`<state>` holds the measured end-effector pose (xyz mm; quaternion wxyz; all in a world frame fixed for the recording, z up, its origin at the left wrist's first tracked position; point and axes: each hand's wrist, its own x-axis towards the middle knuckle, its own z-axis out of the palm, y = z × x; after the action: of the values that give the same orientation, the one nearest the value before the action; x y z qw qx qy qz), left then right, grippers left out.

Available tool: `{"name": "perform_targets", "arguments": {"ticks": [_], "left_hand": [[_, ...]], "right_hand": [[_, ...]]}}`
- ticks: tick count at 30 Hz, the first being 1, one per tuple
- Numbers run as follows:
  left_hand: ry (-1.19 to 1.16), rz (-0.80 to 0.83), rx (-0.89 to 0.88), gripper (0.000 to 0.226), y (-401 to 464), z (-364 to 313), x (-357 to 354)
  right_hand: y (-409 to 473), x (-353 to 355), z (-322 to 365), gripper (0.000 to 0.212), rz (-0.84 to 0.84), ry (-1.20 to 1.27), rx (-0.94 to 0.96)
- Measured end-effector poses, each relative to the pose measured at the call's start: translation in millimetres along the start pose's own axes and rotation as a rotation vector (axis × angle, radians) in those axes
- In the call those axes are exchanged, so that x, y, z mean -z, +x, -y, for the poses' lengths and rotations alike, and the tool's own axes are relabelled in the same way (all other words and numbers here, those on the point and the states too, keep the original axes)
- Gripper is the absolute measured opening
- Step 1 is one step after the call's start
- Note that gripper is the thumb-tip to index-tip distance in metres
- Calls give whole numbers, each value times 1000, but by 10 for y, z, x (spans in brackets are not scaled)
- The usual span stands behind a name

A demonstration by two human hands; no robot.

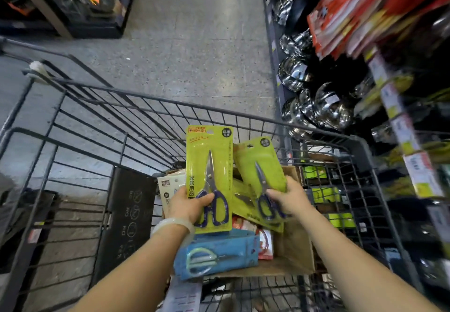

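My left hand (188, 205) grips a yellow-green card pack of blue-handled kitchen scissors (209, 165), held upright above the cart. My right hand (289, 198) pinches a second pack of the same scissors (261, 165), tilted to the right. Both packs hang over a brown cardboard box (294, 251) inside a dark wire shopping cart (146, 122). In the box lie a blue pack of pale green scissors (216, 253) and further yellow-green packs (246, 204). A pale bangle (174, 224) circles my left wrist.
A shelf rack on the right carries shiny steel pots (316, 102), red packs (353, 12) and price labels (418, 170). A dark panel (126, 219) stands in the cart's left part. Grey speckled floor (190, 44) stretches ahead; another display (80, 0) stands at the far left.
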<state>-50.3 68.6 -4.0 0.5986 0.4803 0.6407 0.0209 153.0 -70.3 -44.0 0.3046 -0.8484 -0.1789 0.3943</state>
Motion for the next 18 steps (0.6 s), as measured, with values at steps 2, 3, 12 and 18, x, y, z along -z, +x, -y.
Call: {"name": "perform_targets", "arguments": {"ticks": [2,3,12,18], "left_hand": [[-15,41,-37,39,-111,-158,-71],[-26,64,-58,37,-176,-239,-121],[72,275,-253,42,-838,-602,-682],[166,510,-388,41,-1715,-374,-1238]], "right_hand": [[-113,141,108,40,0,173,-28],[-177,203,142,42,-6,233,-29],[-1109,932,57,24,-309,474,-42],[-2341,1401,-499,26,-606,608,-23]]}}
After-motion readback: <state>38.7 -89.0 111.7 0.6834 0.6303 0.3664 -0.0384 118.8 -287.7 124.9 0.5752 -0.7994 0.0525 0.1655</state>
